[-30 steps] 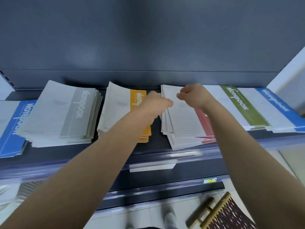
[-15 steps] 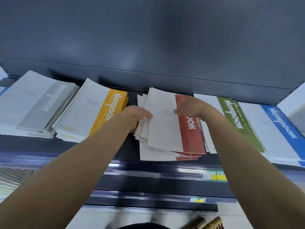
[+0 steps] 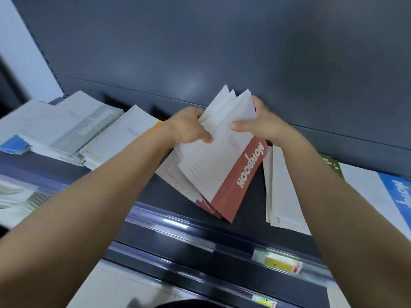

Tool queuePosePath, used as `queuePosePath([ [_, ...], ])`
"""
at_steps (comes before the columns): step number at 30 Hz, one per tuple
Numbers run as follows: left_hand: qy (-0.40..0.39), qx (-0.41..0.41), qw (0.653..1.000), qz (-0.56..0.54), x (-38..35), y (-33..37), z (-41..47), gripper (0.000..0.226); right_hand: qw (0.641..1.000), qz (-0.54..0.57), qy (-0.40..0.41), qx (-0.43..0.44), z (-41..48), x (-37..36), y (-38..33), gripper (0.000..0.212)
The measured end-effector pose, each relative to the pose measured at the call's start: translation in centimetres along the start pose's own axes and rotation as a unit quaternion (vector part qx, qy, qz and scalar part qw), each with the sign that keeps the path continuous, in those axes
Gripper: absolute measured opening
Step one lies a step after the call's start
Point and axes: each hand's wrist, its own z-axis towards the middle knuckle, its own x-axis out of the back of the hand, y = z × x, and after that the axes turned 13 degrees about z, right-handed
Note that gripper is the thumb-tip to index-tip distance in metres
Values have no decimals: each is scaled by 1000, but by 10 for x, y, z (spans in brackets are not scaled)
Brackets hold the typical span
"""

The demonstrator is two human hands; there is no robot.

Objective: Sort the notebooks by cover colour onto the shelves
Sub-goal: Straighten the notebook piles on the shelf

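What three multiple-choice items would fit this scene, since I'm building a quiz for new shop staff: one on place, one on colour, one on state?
1. Where is the grey-banded stack relative to the held notebooks? A) left of them B) right of them C) beneath them
2. What colour is the held notebooks' band? A) green B) red C) yellow
3. How are they handled? A) lying flat, untouched B) by one hand only C) by both hands, fanned out
Key: 1 A, it lies beyond the left hand; 2 B, the NOTEBOOK band is red; 3 C, the right hand grips their far edges too.
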Motion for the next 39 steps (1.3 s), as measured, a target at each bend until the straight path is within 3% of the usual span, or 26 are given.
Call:
queuePosePath([
  [2,22,-28,997,67,17,9,-2,29,997,73,25,12,3,9,-3,111],
  [4,38,-54,992,112,31,18,-6,30,982,170,69,39,9,18,-3,112],
  [9,42,-87,976,193,31,35,-10,34,969,228,91,37,11,18,-2,85],
  [11,16,-96,975,198,27,38,-9,31,965,234,108,42,10,15,0,73],
  [16,-88,-107,970,202,18,44,-8,28,957,258,121,62,14,4,-3,67],
  [20,-108,-115,968,196,18,48,-7,34,939,273,203,51,25,-9,-3,22],
  [24,-129,-75,966,209,31,30,-16,34,932,282,226,40,34,-16,-1,24],
  [26,-89,-52,973,205,34,14,-23,28,923,302,236,40,38,-19,-2,33],
  [29,24,-4,995,99,30,-11,-33,31,910,326,252,46,43,-23,-2,39],
  [33,198,54,978,-25,10,-29,-40,35,894,346,281,47,47,-35,-4,38],
  [39,270,0,962,-47,18,-17,-39,23,854,399,333,38,50,-27,-8,41],
])
